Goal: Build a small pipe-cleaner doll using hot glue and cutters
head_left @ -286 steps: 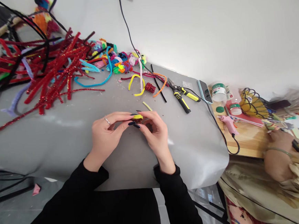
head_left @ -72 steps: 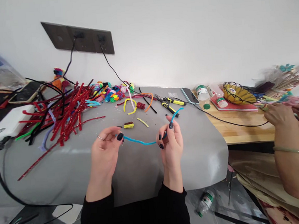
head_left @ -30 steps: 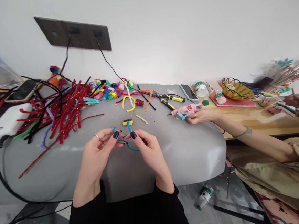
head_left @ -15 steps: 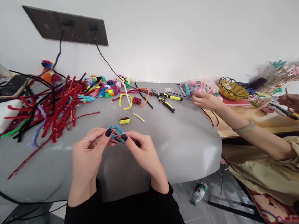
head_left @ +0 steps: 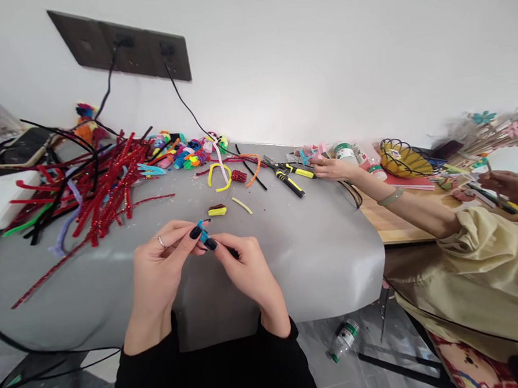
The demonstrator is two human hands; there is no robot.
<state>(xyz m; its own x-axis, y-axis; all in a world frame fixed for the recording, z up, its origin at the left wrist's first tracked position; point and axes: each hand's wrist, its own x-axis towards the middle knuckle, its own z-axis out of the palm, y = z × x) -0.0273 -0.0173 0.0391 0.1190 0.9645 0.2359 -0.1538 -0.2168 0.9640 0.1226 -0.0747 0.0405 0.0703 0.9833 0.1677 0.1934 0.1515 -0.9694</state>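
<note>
My left hand [head_left: 164,267] and my right hand [head_left: 242,270] meet over the front of the grey table cover [head_left: 90,279]. Both pinch a folded blue pipe cleaner [head_left: 202,233] between thumb and fingertips, and only a short blue stub shows above my nails. Just beyond it lie a small yellow and dark red bundle [head_left: 217,210] and a short yellow piece [head_left: 243,205].
A heap of red glitter pipe cleaners [head_left: 101,182] fills the left. Coloured bits [head_left: 184,152] and yellow-handled pliers [head_left: 290,176] lie farther back. A co-worker's hand [head_left: 335,167] reaches in from the right by a jar [head_left: 343,151]. A wooden table [head_left: 395,219] stands right.
My hands have drawn together, folding the long blue pipe cleaner into a short bundle. The co-worker's hand has carried the pink glue gun back from the cover toward the jars.
</note>
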